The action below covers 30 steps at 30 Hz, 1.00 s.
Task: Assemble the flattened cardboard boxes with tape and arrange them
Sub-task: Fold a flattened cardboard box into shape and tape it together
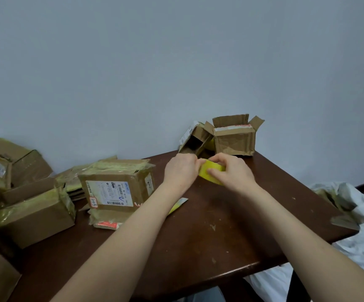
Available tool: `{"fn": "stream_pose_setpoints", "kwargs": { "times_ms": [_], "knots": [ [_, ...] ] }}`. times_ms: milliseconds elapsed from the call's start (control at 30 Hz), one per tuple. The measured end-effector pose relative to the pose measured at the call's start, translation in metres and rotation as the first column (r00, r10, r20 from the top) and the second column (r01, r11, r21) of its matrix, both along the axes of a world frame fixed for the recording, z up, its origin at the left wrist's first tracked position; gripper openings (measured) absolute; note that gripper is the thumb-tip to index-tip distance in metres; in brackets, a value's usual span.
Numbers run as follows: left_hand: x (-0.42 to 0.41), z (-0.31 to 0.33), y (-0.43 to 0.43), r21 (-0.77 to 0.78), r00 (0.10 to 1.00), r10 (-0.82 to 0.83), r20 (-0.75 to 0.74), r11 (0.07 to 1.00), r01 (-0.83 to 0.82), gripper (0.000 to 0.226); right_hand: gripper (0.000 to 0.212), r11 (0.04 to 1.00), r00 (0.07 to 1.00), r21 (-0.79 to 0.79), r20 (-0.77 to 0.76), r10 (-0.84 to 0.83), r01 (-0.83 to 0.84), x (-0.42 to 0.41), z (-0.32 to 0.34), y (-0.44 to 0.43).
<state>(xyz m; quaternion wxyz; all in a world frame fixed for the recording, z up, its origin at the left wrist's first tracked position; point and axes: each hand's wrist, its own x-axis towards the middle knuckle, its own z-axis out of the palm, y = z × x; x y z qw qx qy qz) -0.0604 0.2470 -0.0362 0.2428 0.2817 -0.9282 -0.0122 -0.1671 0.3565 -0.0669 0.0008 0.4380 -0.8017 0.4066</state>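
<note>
Yellow tape roll gripped by the right hand for steadiness; left hand pinches its edge, likely freeing the tape end. Open cardboard box stands just beyond.

We face a plain pale grey wall from nine through three o'clock, evenly lit. At six o'clock our scuffed dark brown wooden table juts toward four.

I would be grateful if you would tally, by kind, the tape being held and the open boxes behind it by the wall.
Open boxes: 2, the upright box and the tipped box
Yellow tape roll: 1
Total: 3
</note>
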Motion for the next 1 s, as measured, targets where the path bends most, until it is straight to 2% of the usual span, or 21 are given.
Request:
{"fn": "stream_pose_setpoints", "kwargs": {
  "times_ms": [67,167,233,267,333,367,433,500,567,667,733,833,900,1000],
  "knots": [
    [0.014,0.012,-0.004,-0.050,0.999,0.025,0.038,0.998,-0.023,0.044,0.027,0.977,0.987,0.187,-0.143,-0.077,0.103,-0.008,-0.007,0.009],
    [0.054,0.040,-0.039,-0.078,0.991,0.066,-0.114,0.994,-0.075,0.035,0.024,0.903,0.974,0.418,-0.225,-0.007,0.103,-0.011,-0.016,0.017],
    [0.090,0.057,-0.079,-0.026,0.965,0.148,-0.218,0.987,-0.157,0.029,0.031,0.921,0.970,0.374,-0.244,-0.010,0.104,0.001,-0.007,0.004],
    [0.107,0.063,-0.101,0.009,0.949,0.205,-0.239,0.978,-0.208,0.029,0.035,0.956,0.974,0.279,-0.226,-0.024,0.089,0.012,0.002,-0.009],
    [0.134,0.068,-0.139,0.081,0.925,0.320,-0.204,0.947,-0.310,0.032,0.039,0.998,0.990,0.058,-0.140,0.030,-0.022,0.046,0.027,-0.040],
    [0.143,0.066,-0.152,0.129,0.917,0.368,-0.154,0.928,-0.351,0.034,0.041,0.995,0.990,-0.003,-0.101,0.102,-0.102,0.067,0.038,-0.058],
    [0.154,0.052,-0.169,0.233,0.910,0.414,-0.006,0.886,-0.401,0.039,0.047,0.969,0.968,0.017,-0.045,0.246,-0.245,0.111,0.050,-0.096],
    [0.160,0.031,-0.177,0.297,0.915,0.382,0.129,0.866,-0.403,0.043,0.058,0.939,0.949,0.140,0.011,0.316,-0.314,0.146,0.045,-0.130],
    [0.165,0.015,-0.177,0.278,0.914,0.367,0.173,0.872,-0.403,0.040,0.068,0.931,0.964,0.249,0.069,0.257,-0.266,0.163,0.033,-0.153],
    [0.170,0.005,-0.173,0.216,0.881,0.438,0.178,0.856,-0.469,0.042,0.070,0.954,0.967,0.249,0.231,0.109,-0.167,0.160,0.026,-0.169],
    [0.173,0.002,-0.169,0.203,0.868,0.457,0.194,0.847,-0.491,0.047,0.073,0.963,0.937,0.237,0.346,0.038,-0.126,0.150,0.025,-0.175],
    [0.171,0.004,-0.170,0.269,0.862,0.451,0.232,0.822,-0.502,0.063,0.084,0.970,0.870,0.215,0.493,-0.009,-0.112,0.135,0.024,-0.188],
    [0.169,0.007,-0.175,0.336,0.859,0.433,0.272,0.794,-0.507,0.072,0.076,0.969,0.856,0.210,0.516,0.003,-0.130,0.131,0.024,-0.194],
    [0.166,0.012,-0.179,0.435,0.864,0.412,0.290,0.747,-0.502,0.069,0.033,0.967,0.855,0.195,0.517,0.039,-0.163,0.125,0.022,-0.199]
  ]
}}
